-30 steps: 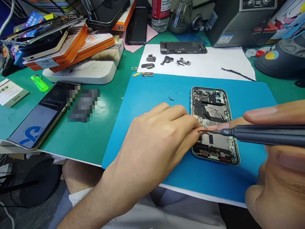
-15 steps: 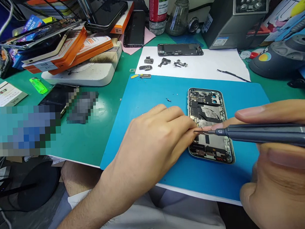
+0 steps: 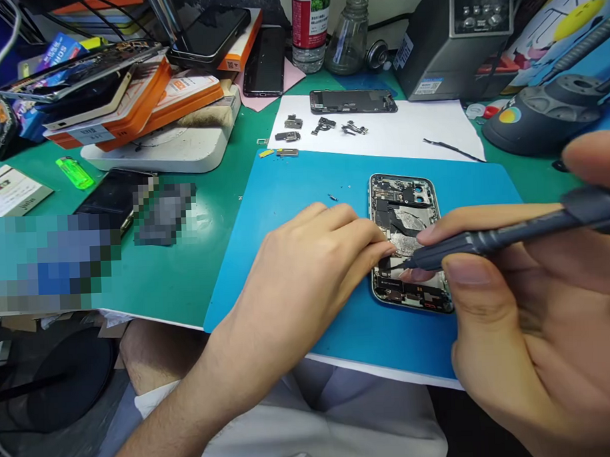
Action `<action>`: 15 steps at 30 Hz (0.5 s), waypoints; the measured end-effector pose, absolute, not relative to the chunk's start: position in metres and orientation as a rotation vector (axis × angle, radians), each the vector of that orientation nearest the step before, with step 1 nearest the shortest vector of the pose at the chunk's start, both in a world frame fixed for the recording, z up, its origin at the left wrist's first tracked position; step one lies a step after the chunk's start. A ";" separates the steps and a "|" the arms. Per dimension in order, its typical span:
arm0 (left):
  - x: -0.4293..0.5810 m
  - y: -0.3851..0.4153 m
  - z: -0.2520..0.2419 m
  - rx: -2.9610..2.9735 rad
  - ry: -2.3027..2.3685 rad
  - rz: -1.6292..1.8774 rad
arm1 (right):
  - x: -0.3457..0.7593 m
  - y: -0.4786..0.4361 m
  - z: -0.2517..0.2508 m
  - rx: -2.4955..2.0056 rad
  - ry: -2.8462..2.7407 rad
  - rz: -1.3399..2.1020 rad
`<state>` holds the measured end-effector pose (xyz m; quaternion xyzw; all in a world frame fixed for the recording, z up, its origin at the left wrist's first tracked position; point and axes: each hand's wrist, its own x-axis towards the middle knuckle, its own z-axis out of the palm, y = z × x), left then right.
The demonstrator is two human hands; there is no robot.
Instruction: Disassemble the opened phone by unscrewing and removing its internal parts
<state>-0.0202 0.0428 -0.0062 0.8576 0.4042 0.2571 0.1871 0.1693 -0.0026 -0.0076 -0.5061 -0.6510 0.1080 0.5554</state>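
While right hand (image 3: 528, 327) grips screwdriver (image 3: 495, 238), left hand (image 3: 306, 268) pinched at opened phone (image 3: 409, 205) — blue mat (image 3: 293, 189), green bench (image 3: 214, 198).

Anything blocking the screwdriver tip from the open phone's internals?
Nothing visible. The right hand holds the dark grey pen-shaped screwdriver with its tip at the middle of the opened silver-framed phone. The left hand rests its fingertips at the phone's left edge, beside the tip, not across it.

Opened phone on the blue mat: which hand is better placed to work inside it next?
Likely the right. The right hand holds the slim dark grey screwdriver, tip down over the middle of the opened silver-framed phone; the left hand holds no tool, its fingertips just resting at the phone's left edge.
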 end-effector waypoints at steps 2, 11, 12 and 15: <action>-0.020 0.043 -0.007 2.411 1.136 0.719 | 0.169 0.001 -0.010 -1.210 -1.655 0.214; -0.020 0.043 -0.008 2.426 1.120 0.715 | 0.173 0.007 -0.012 -1.104 -1.782 0.137; -0.020 0.042 -0.008 2.425 1.120 0.715 | 0.173 0.007 -0.011 -1.103 -1.793 0.119; -0.020 0.041 -0.008 2.421 1.128 0.712 | 0.172 0.004 -0.010 -1.134 -1.818 0.122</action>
